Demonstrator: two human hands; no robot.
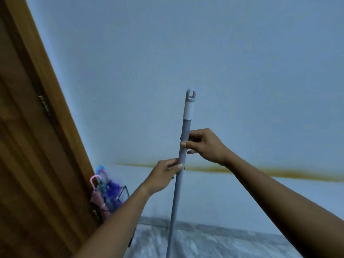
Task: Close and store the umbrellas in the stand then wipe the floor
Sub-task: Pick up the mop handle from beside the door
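So I've got both hands on the mop handle [178,172] right now, a long grey pole that stands nearly upright in the middle of my view, leaning a touch to the right at the top. It has a pale sleeve near the top and a grey cap with a hang hole [191,94] above that. The mop end runs off the bottom of the picture, so I can't see the head at all.

My right hand [206,146] is the higher grip, fingers and thumb pinched around the pole just below the pale sleeve. My left hand [163,175] is the lower grip, closed around the pole right under the right one, thumb lying along the shaft. The two hands are near each other but not touching.

The umbrellas [104,192] are down in the left corner, folded and standing upright in a black wire stand [124,190]. I can make out a pink one, a blue one and a purple one with hooked handles poking up. The stand sits against the wooden door frame [55,118] where it meets the pale wall [186,43]. My left forearm covers the lower part of it.

The floor [214,243] is grey and marbled. There's a brownish streak [260,171] running across the wall behind my hands.
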